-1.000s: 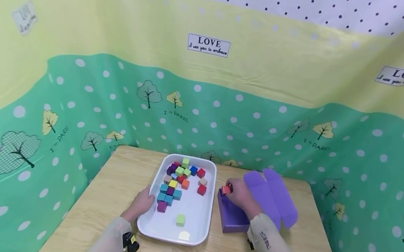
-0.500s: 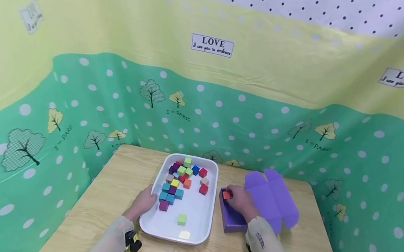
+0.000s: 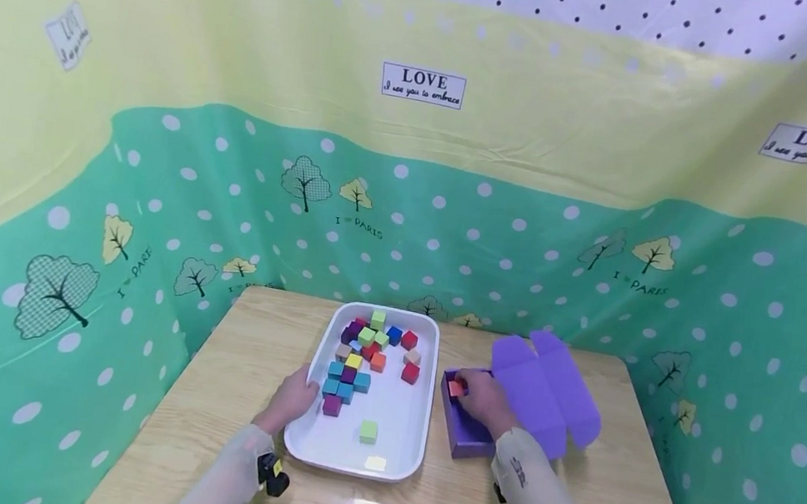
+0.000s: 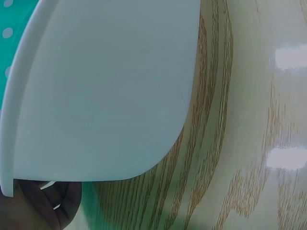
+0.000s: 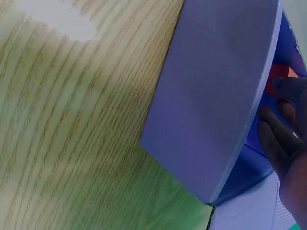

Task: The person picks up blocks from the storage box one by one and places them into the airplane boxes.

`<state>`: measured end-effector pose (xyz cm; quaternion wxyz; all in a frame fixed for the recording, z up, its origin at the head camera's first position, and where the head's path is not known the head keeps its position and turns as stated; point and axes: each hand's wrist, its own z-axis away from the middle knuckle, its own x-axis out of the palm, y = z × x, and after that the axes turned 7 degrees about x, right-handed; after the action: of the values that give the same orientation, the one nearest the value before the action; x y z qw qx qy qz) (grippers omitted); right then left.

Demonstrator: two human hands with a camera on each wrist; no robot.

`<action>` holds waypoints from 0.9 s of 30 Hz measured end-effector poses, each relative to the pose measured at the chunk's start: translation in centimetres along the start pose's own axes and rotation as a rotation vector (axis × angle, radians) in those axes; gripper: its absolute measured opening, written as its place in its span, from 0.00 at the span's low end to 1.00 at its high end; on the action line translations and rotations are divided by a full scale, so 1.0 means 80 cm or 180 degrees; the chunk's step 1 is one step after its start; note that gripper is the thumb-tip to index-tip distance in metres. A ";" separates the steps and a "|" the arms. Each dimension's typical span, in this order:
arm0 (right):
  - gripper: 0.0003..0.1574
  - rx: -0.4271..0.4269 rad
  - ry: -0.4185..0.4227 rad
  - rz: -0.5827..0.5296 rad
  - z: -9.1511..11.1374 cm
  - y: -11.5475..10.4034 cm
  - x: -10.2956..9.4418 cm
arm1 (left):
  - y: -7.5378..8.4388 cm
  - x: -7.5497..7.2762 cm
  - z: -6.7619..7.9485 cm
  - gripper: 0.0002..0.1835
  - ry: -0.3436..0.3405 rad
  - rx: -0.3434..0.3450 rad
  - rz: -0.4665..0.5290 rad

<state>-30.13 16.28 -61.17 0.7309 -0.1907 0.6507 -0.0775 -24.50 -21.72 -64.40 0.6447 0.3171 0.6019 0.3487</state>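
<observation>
My left hand grips the left rim of a white tray; in the left wrist view its fingers curl beneath the tray's edge. Reaching into an open purple box, my right hand pinches an orange-red cube in the box's far left corner. The right wrist view has this cube low between thumb and fingers, behind the box wall. Colored cubes cluster in the tray's far left half, among them a yellow cube and a blue cube.
A lone light green cube lies toward the tray's near end. Red cubes sit along its right side. The box's lid is folded back to the right on the wooden table. A patterned curtain surrounds the table.
My right hand has lowered the orange-red cube from above the box rim into the box's far left corner. My left hand has stayed on the tray rim. The head view has shifted slightly.
</observation>
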 end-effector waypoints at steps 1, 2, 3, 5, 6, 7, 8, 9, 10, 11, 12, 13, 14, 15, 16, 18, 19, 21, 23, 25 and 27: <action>0.12 0.0012 -0.0022 -0.0006 0.000 0.000 0.001 | 0.000 0.000 0.000 0.28 -0.0002 -0.0009 0.0004; 0.12 0.0034 -0.0043 -0.0016 0.000 -0.001 0.002 | 0.000 0.000 0.001 0.28 -0.0007 -0.0018 0.0007; 0.13 0.0052 -0.0054 -0.0027 0.000 -0.002 0.003 | 0.000 0.000 0.001 0.28 -0.0010 -0.0026 0.0001; 0.13 0.0044 -0.0045 -0.0041 -0.001 -0.001 0.006 | -0.001 0.000 0.001 0.28 0.0000 -0.0017 -0.0029; 0.13 0.0048 -0.0028 -0.0050 -0.002 0.000 0.008 | -0.001 0.000 0.000 0.28 0.0010 0.0010 -0.0039; 0.13 0.0044 -0.0010 -0.0060 -0.002 0.001 0.009 | -0.002 0.000 0.000 0.27 0.0020 0.0039 -0.0053; 0.13 0.0040 0.0012 -0.0051 -0.003 0.002 0.010 | -0.002 0.000 -0.001 0.27 0.0030 0.0064 -0.0058; 0.13 0.0042 0.0028 -0.0045 -0.003 0.004 0.012 | -0.002 0.000 -0.001 0.27 0.0046 0.0086 -0.0059; 0.13 0.0045 0.0034 -0.0046 -0.004 0.005 0.013 | -0.002 0.000 -0.002 0.27 0.0062 0.0122 -0.0061; 0.13 0.0055 0.0026 -0.0052 -0.004 0.006 0.014 | -0.003 0.000 -0.002 0.27 0.0067 0.0144 -0.0057; 0.13 0.0073 0.0015 -0.0056 -0.004 0.007 0.016 | -0.003 0.000 -0.002 0.27 0.0069 0.0150 -0.0058; 0.14 0.0070 0.0003 -0.0059 -0.004 0.008 0.016 | -0.003 0.000 -0.002 0.27 0.0073 0.0139 -0.0052; 0.14 0.0071 -0.0014 -0.0046 -0.005 0.008 0.017 | -0.003 0.000 -0.002 0.27 0.0072 0.0120 -0.0036; 0.15 0.0074 -0.0027 -0.0052 -0.005 0.009 0.017 | -0.004 0.000 -0.002 0.27 0.0073 0.0118 -0.0027; 0.14 0.0050 -0.0029 -0.0057 -0.005 0.009 0.017 | -0.005 0.000 -0.002 0.27 0.0071 0.0118 -0.0020; 0.15 0.0045 -0.0027 -0.0073 -0.005 0.010 0.018 | -0.006 0.000 -0.002 0.26 0.0090 0.0099 0.0000; 0.15 0.0055 -0.0020 -0.0092 -0.005 0.010 0.018 | -0.006 0.001 -0.002 0.26 0.0090 0.0093 0.0002; 0.15 0.0094 -0.0005 -0.0118 -0.005 0.010 0.018 | -0.007 0.002 -0.003 0.26 0.0091 0.0111 -0.0014; 0.15 0.0150 0.0012 -0.0143 -0.004 0.010 0.019 | -0.007 0.003 -0.004 0.26 0.0085 0.0100 -0.0026; 0.15 0.0202 0.0039 -0.0159 -0.004 0.010 0.021 | -0.006 0.003 -0.005 0.26 0.0076 0.0069 -0.0026; 0.12 0.0260 0.0058 -0.0178 -0.005 0.010 0.023 | -0.005 0.003 -0.004 0.25 0.0085 0.0062 -0.0004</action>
<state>-30.35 16.28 -63.20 0.7296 -0.1782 0.6481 -0.1262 -24.79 -21.73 -64.89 0.6337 0.3183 0.6140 0.3466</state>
